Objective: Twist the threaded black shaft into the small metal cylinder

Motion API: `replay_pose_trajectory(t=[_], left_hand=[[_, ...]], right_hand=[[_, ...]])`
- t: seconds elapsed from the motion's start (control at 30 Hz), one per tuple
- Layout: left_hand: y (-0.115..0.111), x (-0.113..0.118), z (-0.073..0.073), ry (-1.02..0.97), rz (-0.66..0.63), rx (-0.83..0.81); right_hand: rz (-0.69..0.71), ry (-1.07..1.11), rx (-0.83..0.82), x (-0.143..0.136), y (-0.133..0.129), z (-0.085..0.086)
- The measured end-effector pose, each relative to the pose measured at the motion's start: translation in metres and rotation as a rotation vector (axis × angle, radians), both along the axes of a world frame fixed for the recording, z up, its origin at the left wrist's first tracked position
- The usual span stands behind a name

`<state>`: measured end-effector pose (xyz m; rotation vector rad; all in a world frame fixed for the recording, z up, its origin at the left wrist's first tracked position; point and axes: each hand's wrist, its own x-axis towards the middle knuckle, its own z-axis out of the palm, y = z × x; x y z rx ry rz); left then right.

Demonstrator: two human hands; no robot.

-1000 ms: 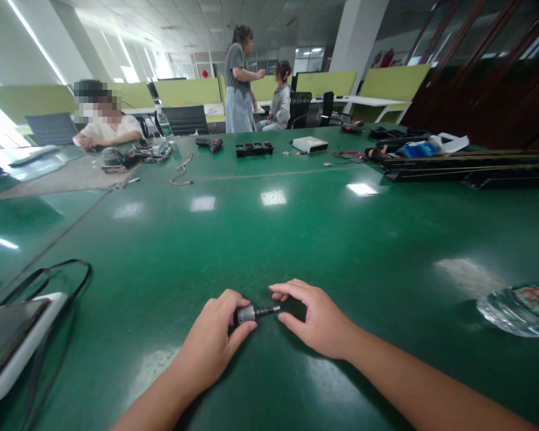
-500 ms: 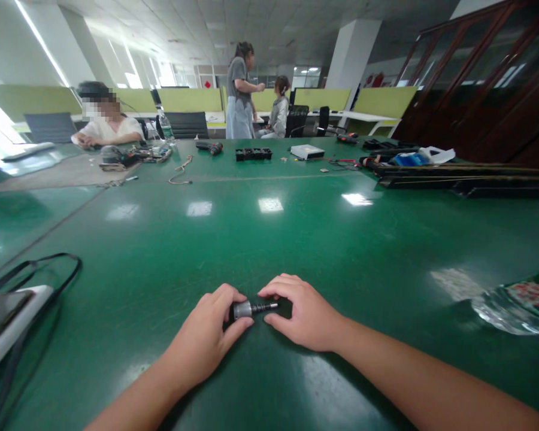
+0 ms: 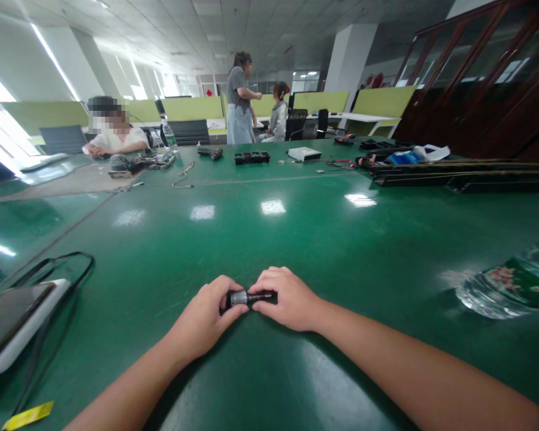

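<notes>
A small cylindrical metal part with a silver-grey collar (image 3: pixel 239 298) and a dark ribbed shaft (image 3: pixel 263 296) lies level just above or on the green table, below the middle of the head view. My left hand (image 3: pixel 209 308) grips its body end, thumb on the near side and fingers on the far side. Much of that end is hidden in the palm. From the right, my right hand (image 3: pixel 290 299) has its thumb and fingertips at both sides of the shaft, close to the collar. The shaft's tip points into that palm.
A phone-like device (image 3: pixel 18 323) with a black strap lies at left, a yellow tag (image 3: pixel 29 416) below it. A water bottle (image 3: pixel 512 281) lies at right. Farther back are a power drill (image 3: pixel 211 154), a black tray (image 3: pixel 251 158), a white box (image 3: pixel 304 154) and black rails (image 3: pixel 431 173). Several people are beyond.
My right hand has moved left along the shaft, and its fingertips have closed in near the collar. My left hand keeps its hold. The view has shifted slightly.
</notes>
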<state>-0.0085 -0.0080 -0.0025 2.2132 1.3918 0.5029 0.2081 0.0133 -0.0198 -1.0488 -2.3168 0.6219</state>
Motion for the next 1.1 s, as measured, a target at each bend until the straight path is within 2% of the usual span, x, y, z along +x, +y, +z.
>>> replay_pose_trajectory(t=[0.17, 0.4, 0.73, 1.1], left_hand=[[0.001, 0.006, 0.007, 0.032, 0.006, 0.002], [0.01, 0.013, 0.016, 0.05, -0.074, 0.017], [0.015, 0.007, 0.001, -0.105, -0.139, 0.098], [0.015, 0.006, 0.0, -0.126, -0.143, 0.096]], right_hand=[[-0.005, 0.022, 0.001, 0.002, 0.002, -0.001], [0.024, 0.036, 0.032, 0.006, 0.003, 0.0], [0.06, 0.003, 0.068, 0.009, 0.008, 0.002], [0.021, 0.07, 0.021, 0.007, 0.007, 0.002]])
